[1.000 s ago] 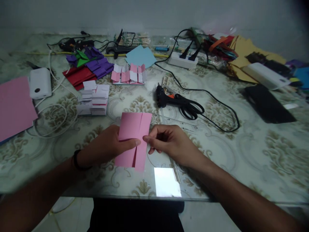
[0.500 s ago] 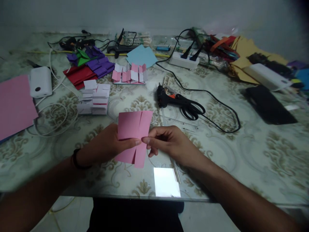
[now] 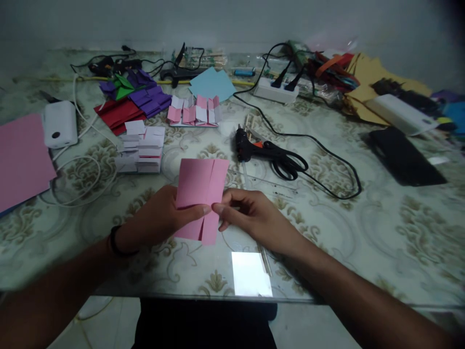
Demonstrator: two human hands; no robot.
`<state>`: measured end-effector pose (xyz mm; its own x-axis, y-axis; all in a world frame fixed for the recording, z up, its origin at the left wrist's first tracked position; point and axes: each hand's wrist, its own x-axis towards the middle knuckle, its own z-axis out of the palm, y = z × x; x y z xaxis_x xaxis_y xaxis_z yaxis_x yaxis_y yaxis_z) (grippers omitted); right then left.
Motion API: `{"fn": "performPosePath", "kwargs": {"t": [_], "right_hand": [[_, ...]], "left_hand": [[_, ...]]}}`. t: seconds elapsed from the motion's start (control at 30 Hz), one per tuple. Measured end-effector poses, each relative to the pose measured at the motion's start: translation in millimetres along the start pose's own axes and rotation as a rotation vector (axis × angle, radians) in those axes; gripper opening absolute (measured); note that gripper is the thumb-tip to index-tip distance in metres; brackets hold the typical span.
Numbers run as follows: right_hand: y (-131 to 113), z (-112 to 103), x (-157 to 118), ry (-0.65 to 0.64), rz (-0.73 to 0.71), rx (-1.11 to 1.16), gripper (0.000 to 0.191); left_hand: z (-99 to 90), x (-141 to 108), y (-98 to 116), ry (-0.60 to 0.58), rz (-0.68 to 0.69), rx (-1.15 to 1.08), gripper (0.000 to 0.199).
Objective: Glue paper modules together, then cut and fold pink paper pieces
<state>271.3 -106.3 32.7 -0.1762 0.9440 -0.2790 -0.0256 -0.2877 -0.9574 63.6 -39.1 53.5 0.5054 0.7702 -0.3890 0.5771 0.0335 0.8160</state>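
Observation:
Above the front of the table I hold up a pink sheet of paper (image 3: 194, 179) with a narrow strip folded over along its right side. My left hand (image 3: 163, 211) grips it from the left, thumb across the front and the other fingers hidden behind. At the folded strip's edge my right hand (image 3: 250, 213) pinches the paper between thumb and forefinger. Beyond the hands lie a black glue gun (image 3: 244, 145) and black-handled scissors (image 3: 290, 162). Folded white and pink paper pieces (image 3: 147, 150) stand to the left of it, with more pink and white folded paper (image 3: 194, 114) behind.
At the far left is a pink paper stack (image 3: 23, 155) beside a white device (image 3: 60, 125) with a looping cable. Purple folded paper (image 3: 150, 99), red paper (image 3: 119, 114) and light blue sheets (image 3: 212, 85) lie at the back. A power strip (image 3: 276, 91) and black phone-like slab (image 3: 407, 157) are right.
The pink paper has risen slightly and stands a little more upright. My right hand's lower fingers have curled in closer behind it. Both hands keep their hold.

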Motion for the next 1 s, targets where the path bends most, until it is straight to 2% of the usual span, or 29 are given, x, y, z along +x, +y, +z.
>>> {"fn": "performPosePath", "kwargs": {"t": [0.1, 0.17, 0.23, 0.3, 0.43, 0.5, 0.53, 0.6, 0.67, 0.73, 0.8, 0.87, 1.0], "right_hand": [[-1.0, -3.5, 0.1, -0.068, 0.015, -0.038, 0.039], [-1.3, -10.1, -0.2, -0.143, 0.036, -0.098, 0.037], [-1.8, -18.4, -0.3, -0.243, 0.035, -0.22, 0.032], [-2.6, -25.6, 0.2, -0.328, -0.003, -0.422, 0.026], [-6.5, -29.8, 3.9, -0.402, -0.047, -0.725, 0.021], [-9.0, -27.0, 6.1, -0.375, -0.061, -0.811, 0.018], [-10.0, -25.0, 6.8, -0.341, -0.075, -0.861, 0.014], [-10.3, -20.6, 5.9, -0.241, -0.126, -0.98, 0.003], [-6.9, -16.5, 0.8, -0.119, -0.214, -1.103, 0.019], [0.8, -13.2, -9.2, -0.016, -0.331, -1.19, 0.022], [12.3, -10.7, -22.7, 0.041, -0.454, -1.177, 0.014], [25.7, -8.7, -36.7, 0.06, -0.553, -1.124, 0.018], [48.5, -5.4, -55.6, 0.127, -0.648, -1.054, 0.024]], "left_hand": [[-5.1, -0.1, 1.9, -0.022, 0.005, 0.0, 0.044], [-12.4, 0.7, 2.5, 0.021, 0.098, -0.121, 0.038], [-20.7, 2.7, 1.3, 0.122, 0.22, -0.184, 0.059], [-26.8, 6.2, -1.8, 0.135, 0.303, -0.094, 0.065], [-27.9, 15.5, -9.5, 0.001, 0.482, 0.279, 0.029], [-25.6, 18.9, -11.8, -0.059, 0.479, 0.424, 0.014], [-24.0, 19.3, -12.6, -0.055, 0.483, 0.463, 0.013], [-19.6, 17.1, -14.5, 0.012, 0.529, 0.544, 0.028], [-12.4, 10.7, -17.6, 0.089, 0.603, 0.663, 0.049], [-3.0, 1.9, -22.5, 0.165, 0.702, 0.719, 0.046], [5.7, -6.5, -28.6, 0.097, 0.809, 0.733, 0.039], [10.8, -12.5, -34.6, 0.025, 0.881, 0.744, 0.033], [9.4, -16.3, -43.5, -0.034, 0.891, 0.79, 0.033]]}}
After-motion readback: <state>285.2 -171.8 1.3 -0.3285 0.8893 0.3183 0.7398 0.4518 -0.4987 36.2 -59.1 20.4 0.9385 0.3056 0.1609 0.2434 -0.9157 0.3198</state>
